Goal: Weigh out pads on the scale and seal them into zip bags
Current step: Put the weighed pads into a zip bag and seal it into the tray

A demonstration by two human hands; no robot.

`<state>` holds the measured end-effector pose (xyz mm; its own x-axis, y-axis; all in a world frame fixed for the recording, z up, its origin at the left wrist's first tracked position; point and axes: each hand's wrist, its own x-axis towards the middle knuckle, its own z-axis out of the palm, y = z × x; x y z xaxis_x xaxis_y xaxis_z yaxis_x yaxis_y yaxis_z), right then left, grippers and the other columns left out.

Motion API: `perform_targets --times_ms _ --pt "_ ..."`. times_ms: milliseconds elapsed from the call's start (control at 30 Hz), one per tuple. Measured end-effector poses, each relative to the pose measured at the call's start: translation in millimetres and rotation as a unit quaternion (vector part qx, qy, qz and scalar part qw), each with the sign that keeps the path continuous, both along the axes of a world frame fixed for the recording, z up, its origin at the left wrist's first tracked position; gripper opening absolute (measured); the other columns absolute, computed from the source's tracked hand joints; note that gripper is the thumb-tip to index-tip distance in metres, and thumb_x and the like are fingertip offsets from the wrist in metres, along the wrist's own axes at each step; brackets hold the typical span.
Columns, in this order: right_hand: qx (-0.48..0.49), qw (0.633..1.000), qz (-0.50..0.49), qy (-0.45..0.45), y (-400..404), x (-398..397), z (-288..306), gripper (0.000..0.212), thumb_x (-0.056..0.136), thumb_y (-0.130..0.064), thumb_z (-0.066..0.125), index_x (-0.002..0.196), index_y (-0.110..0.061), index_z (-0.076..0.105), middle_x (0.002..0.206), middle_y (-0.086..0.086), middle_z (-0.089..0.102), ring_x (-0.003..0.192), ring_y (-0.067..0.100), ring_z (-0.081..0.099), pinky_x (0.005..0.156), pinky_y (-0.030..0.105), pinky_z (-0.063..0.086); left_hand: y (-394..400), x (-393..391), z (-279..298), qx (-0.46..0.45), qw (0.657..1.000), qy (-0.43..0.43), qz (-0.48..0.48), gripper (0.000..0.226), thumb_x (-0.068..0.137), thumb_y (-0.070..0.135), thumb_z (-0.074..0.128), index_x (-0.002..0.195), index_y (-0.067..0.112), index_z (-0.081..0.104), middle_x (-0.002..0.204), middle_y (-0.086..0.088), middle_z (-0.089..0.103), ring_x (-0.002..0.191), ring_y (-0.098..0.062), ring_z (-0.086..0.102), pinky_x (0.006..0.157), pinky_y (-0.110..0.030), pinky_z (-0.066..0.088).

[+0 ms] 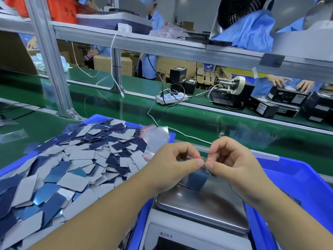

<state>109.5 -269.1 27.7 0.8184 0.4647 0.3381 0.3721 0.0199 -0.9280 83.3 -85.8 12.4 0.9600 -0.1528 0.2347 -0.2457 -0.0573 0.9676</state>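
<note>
- My left hand [173, 165] and right hand [232, 163] both pinch the red zip strip of a bag [197, 175], thumbs nearly touching at the middle, other fingers curled in.
- The bag hangs just above the scale [201, 204] pan, with blue pads [195, 181] already inside, so I'd say weighing for this one is done and sealing is midway.
- Can't tell how much of the zip is closed.
- Left of the scale: a bin [97, 118] heaped with loose pads, so plenty left.
- Behind the scale, spare bags [155, 138] lie on the heap's edge.
- No finished bags that I can spot.
</note>
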Motion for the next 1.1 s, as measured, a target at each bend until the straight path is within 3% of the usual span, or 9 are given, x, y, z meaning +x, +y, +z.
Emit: perform_targets --times_ms 133,367,567,733,833,1000,1100 --pt "-0.011 1.0 -0.001 -0.012 -8 4 2 0.026 0.072 -0.006 0.075 0.08 -0.028 0.064 0.07 -0.003 0.062 0.064 0.011 0.055 0.058 0.02 0.048 8 0 7 -0.051 0.998 0.035 -0.024 0.005 0.069 0.021 0.08 0.069 0.024 0.076 0.073 0.001 0.068 0.072 -0.011 0.059 0.07 -0.019 0.047" --pt "-0.02 1.0 -0.006 -0.007 -11 5 2 0.023 0.069 -0.007 0.078 0.073 -0.023 0.063 0.067 0.002 0.062 0.058 0.016 0.053 0.052 0.024 0.045 11 -1 9 -0.014 0.999 0.047 -0.008 0.018 0.078 0.009 0.082 0.066 0.022 0.077 0.069 0.0 0.069 0.067 -0.009 0.059 0.066 -0.016 0.047" --pt "-0.016 1.0 -0.02 0.002 -10 5 2 0.02 0.069 -0.007 0.077 0.07 -0.021 0.063 0.066 0.004 0.06 0.057 0.019 0.05 0.051 0.027 0.045 12 -2 10 -0.02 0.998 0.065 -0.01 0.004 0.079 0.019 0.083 0.076 0.019 0.08 0.075 -0.007 0.069 0.077 -0.016 0.059 0.085 -0.036 0.05" --pt "-0.078 0.997 -0.004 -0.009 -7 4 -2 0.003 0.078 -0.016 0.07 0.077 -0.018 0.067 0.065 0.002 0.057 0.059 0.016 0.05 0.056 0.025 0.045 10 0 7 -0.033 0.999 0.04 -0.008 0.01 0.072 0.028 0.076 0.074 0.019 0.079 0.072 0.0 0.068 0.073 -0.012 0.057 0.076 -0.025 0.045" --pt "-0.099 0.994 -0.019 -0.032 -6 5 -4 0.007 0.08 -0.022 0.068 0.074 -0.018 0.067 0.061 -0.002 0.055 0.058 0.013 0.047 0.056 0.024 0.042 10 2 3 -0.041 0.998 0.045 0.005 0.012 0.072 0.03 0.077 0.077 0.019 0.079 0.074 0.001 0.07 0.075 -0.012 0.06 0.079 -0.029 0.046" --pt "-0.11 0.991 -0.018 -0.069 -6 5 -3 0.009 0.08 -0.022 0.07 0.071 -0.023 0.068 0.062 -0.008 0.055 0.058 0.006 0.044 0.057 0.018 0.037 4 1 0 -0.021 0.999 0.02 -0.014 0.003 0.073 0.026 0.079 0.076 0.026 0.078 0.079 0.005 0.074 0.078 -0.005 0.066 0.074 -0.017 0.049" --pt "-0.125 0.99 -0.01 -0.07 -7 5 -1 0.007 0.081 -0.023 0.07 0.074 -0.023 0.069 0.062 -0.01 0.057 0.058 0.006 0.046 0.058 0.019 0.039 5 2 -1 -0.006 1.0 -0.013 0.008 0.005 0.076 0.02 0.077 0.074 0.023 0.075 0.077 0.002 0.07 0.074 -0.008 0.061 0.072 -0.017 0.047"
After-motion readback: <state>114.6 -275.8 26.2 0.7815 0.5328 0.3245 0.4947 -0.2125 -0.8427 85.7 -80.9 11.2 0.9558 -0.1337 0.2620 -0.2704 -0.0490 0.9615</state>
